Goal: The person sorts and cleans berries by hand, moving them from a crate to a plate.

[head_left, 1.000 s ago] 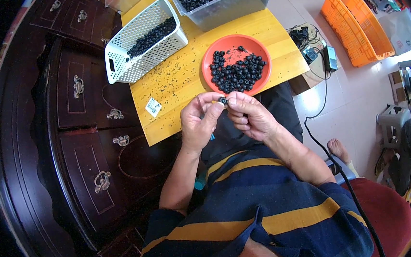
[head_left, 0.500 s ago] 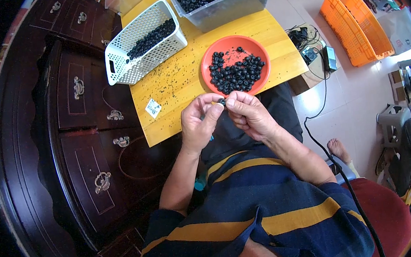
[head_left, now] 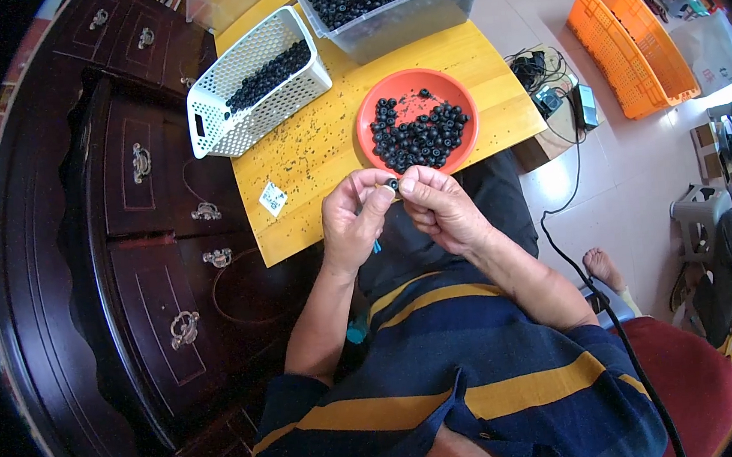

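Observation:
A small black ring-shaped part [head_left: 393, 183] sits pinched between the thumb and forefinger of my left hand [head_left: 354, 227]. My right hand [head_left: 442, 209] meets it there, thumb and fingers closed at the part's right edge; whatever those fingertips grip is hidden. Both hands are over my lap, just in front of a red round dish [head_left: 452, 93]. Many similar black parts [head_left: 417, 140] lie in that dish in a loose heap, with small black scraps on its bare bottom.
On the yellow table [head_left: 497, 89], strewn with black crumbs, stand a white perforated basket [head_left: 288, 106] and a translucent tub [head_left: 407, 38], both holding black parts. A white square label [head_left: 272, 199] lies front left. Dark drawers [head_left: 145, 211] flank the left; an orange crate [head_left: 627, 53] and black cable [head_left: 567, 251] are right.
The view has shifted slightly, so the table things appear a little lower. My hands keep nearly the same pinch, and the black part seems slightly turned between the fingers.

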Available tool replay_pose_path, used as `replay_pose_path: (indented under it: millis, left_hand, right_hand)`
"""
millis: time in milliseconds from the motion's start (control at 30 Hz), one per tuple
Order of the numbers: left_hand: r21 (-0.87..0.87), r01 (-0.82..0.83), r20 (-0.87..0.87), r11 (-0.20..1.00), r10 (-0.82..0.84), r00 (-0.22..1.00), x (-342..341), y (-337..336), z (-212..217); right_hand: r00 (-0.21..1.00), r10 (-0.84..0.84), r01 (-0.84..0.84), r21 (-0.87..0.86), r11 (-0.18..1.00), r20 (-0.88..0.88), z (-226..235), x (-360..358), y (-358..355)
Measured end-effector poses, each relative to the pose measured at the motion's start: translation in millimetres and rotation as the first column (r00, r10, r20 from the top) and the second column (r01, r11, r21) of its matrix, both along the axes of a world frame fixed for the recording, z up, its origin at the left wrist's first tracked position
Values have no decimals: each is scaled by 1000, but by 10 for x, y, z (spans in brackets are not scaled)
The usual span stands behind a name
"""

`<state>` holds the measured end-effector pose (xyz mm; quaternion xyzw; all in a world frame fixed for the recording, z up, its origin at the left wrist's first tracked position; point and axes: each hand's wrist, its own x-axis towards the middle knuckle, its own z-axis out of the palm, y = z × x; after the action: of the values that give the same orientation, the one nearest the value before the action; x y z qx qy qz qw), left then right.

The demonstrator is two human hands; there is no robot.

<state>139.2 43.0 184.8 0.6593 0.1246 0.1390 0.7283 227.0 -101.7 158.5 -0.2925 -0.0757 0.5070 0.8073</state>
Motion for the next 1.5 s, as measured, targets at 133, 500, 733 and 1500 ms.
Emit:
replay_pose_path:
  millis: [133, 500, 733, 1500]
  left_hand:
    - [-58, 21, -16, 998, -22, 1000, -11, 0, 3]
    - [-169, 126, -83, 978, -142, 986, 130, 29, 54]
    - [600, -93, 124, 795, 22, 992, 117, -14, -95]
    - [844, -19, 71, 536, -76, 995, 206, 8, 80]
  right_hand:
    - [1000, -15, 15, 4, 1000, -4, -9, -29, -9]
    - [984, 76, -67, 61, 996, -159, -35, 42, -109]
    - [966, 28, -15, 51, 999, -259, -241, -39, 54]
    - [948, 94, -67, 97, 993, -305, -331, 46, 45]
